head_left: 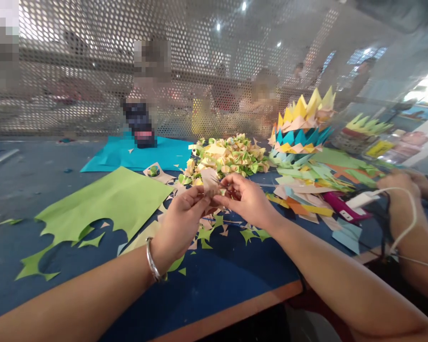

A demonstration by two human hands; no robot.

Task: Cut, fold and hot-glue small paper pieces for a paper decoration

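My left hand, with a silver bangle at its wrist, pinches a small piece of pale pink paper upright above the table. Close against it, the fingers of my right hand are closed at the paper's right edge. A thin dark thing shows between those fingers, too small and blurred to name. Just behind both hands lies a heap of small curled paper pieces in yellow, green and pink. Green and pink paper scraps are scattered below my hands.
A green paper sheet with scalloped cut-outs lies left, before a blue sheet. To the right stand stacked zigzag paper rings, paper strips and a magenta-and-white device with a cable. Another person's arm rests far right.
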